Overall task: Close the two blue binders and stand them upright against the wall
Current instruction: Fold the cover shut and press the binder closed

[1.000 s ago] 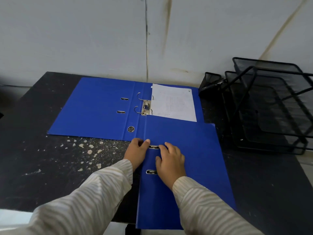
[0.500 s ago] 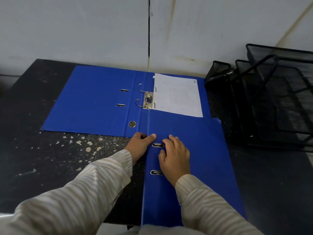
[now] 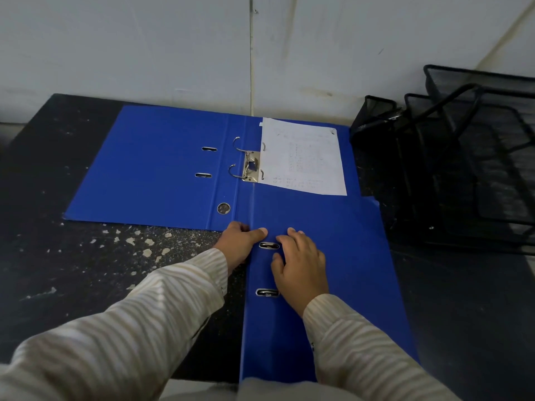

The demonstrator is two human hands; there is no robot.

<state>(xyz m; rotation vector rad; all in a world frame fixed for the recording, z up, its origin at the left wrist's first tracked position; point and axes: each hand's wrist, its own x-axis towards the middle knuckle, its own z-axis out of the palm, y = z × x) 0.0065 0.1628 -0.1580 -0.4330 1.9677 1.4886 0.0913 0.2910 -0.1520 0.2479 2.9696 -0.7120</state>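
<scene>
One blue binder lies open and flat near the wall, its metal ring clip in the middle and a white sheet on its right half. A second blue binder lies closed in front, overlapping the open one's near right corner. My left hand grips the closed binder's spine edge, thumb on top of the cover. My right hand rests flat on the cover beside the two slots, fingers spread.
The binders lie on a dark speckled table that meets a grey wall. A black wire mesh tray rack stands at the right, close to the binders. The table's front edge runs below my sleeves.
My hands have stayed on the closed binder. The view has shifted a little, and the closed binder looks slightly straighter than a second ago.
</scene>
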